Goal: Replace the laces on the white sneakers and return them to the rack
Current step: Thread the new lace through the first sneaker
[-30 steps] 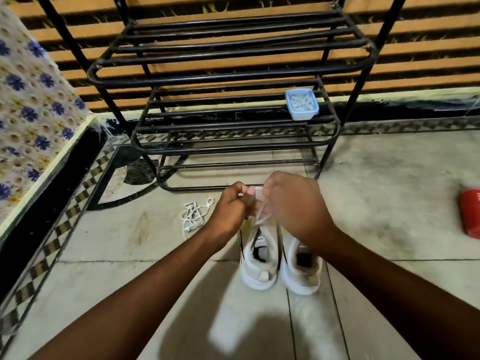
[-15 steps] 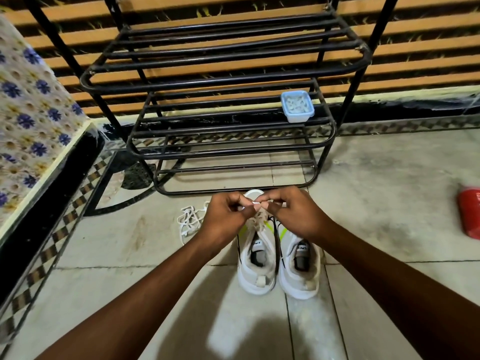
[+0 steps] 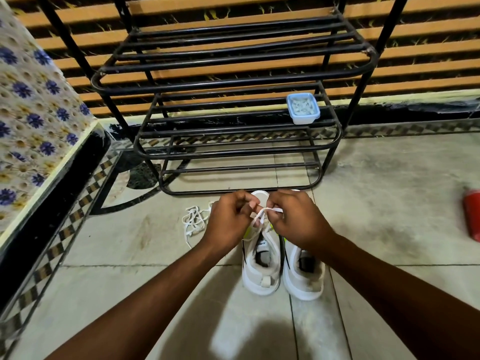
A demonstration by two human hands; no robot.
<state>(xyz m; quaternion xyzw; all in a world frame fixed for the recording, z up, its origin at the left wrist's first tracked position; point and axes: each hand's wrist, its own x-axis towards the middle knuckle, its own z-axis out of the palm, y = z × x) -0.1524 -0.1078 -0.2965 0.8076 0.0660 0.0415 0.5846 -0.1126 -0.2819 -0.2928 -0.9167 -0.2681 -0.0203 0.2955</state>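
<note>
Left hand point(image 3: 228, 222) and right hand point(image 3: 296, 220) have drawn slightly apart.
Both pinch the lace point(image 3: 262, 213) above the sneakers point(image 3: 261, 278), fingers curled.

A flat white lace point(image 3: 271, 209) is pinched by the curled fingers of the left hand point(image 3: 228, 220) and right hand point(image 3: 297, 220), held close together, bare forearms stretched forward.

A floor of pale grey-beige stone tiles point(image 3: 389, 203) fills the lower view, with a thin black arc inlay point(image 3: 124, 203) at left. A red cylindrical object point(image 3: 473, 216) lies on it at the right edge. At far left hangs a cloth printed with blue and yellow flowers point(image 3: 33, 113). Behind, a wall of orange and dark horizontal stripes point(image 3: 428, 55) ends in a black skirting band point(image 3: 415, 110) above a chequered brown-and-black border strip point(image 3: 405, 128).
</note>
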